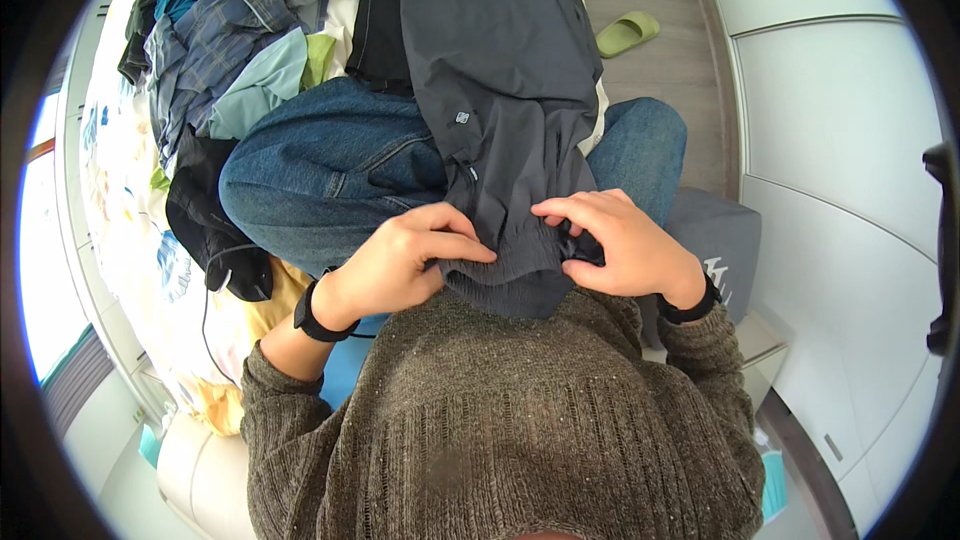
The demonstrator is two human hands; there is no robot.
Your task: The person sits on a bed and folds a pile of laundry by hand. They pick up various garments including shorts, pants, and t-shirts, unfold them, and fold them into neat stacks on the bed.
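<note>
Dark grey trousers (499,37) lie stretched away from me over my lap, with the gathered elastic waistband (517,262) nearest my body. A small light logo and a zipped pocket show on the left of the trousers. My left hand (409,251) pinches the left side of the waistband between thumb and fingers. On the other side, my right hand (619,244) grips the waistband's right edge, where a shiny black piece of fabric bunches under the fingers. The far ends of the legs run out of the top of the view.
Black fabric with pale stitching (379,22) lies beside the trousers. A pile of clothes, with a plaid shirt (225,22), covers the bed (112,187) at left. Black garment (217,217) and a thin cable lie by my knee. Right: green slipper (628,34), grey box (712,247), white cabinets (832,105).
</note>
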